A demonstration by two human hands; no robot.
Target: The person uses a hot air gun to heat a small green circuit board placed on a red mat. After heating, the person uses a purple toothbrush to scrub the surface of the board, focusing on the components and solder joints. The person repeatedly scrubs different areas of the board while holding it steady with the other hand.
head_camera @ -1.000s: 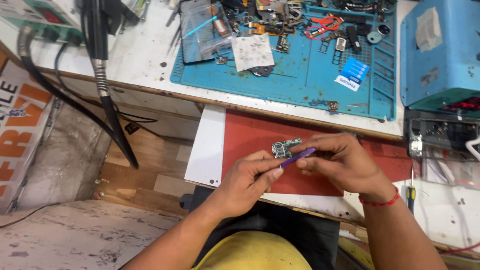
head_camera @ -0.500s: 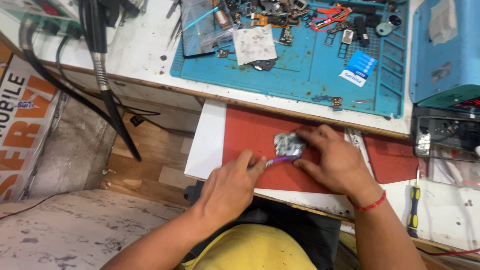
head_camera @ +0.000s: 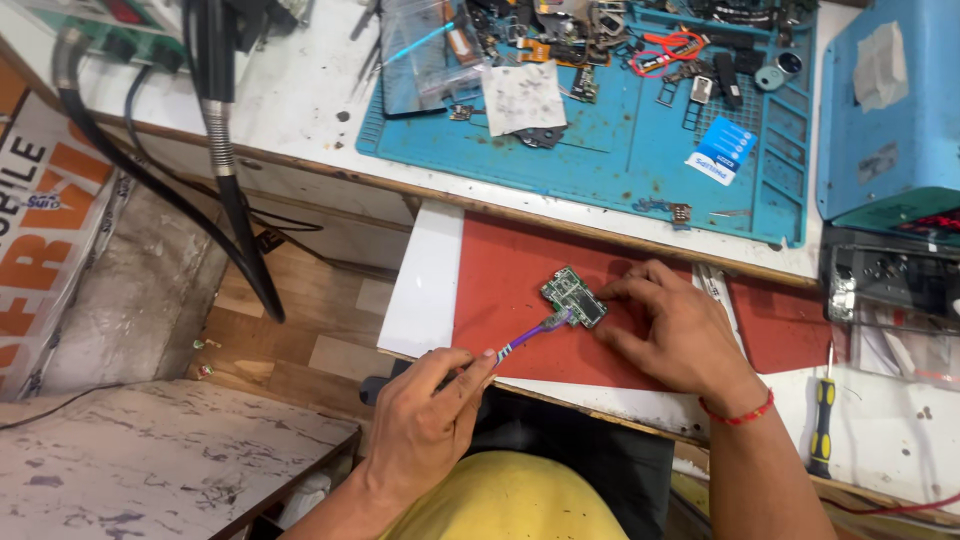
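The left hand (head_camera: 425, 425) is closed around the handle of a purple brush (head_camera: 530, 332), whose head touches the near corner of a small green board (head_camera: 573, 296). The board lies flat on a red mat (head_camera: 510, 270). The right hand (head_camera: 675, 335) rests beside the board, fingers curled, its fingertips pinning the board's right edge. A screwdriver (head_camera: 823, 412) lies well apart to the right, and a blue mat (head_camera: 620, 150) sits beyond.

Bare red mat (head_camera: 500, 290) left of circuit board (head_camera: 573, 296)
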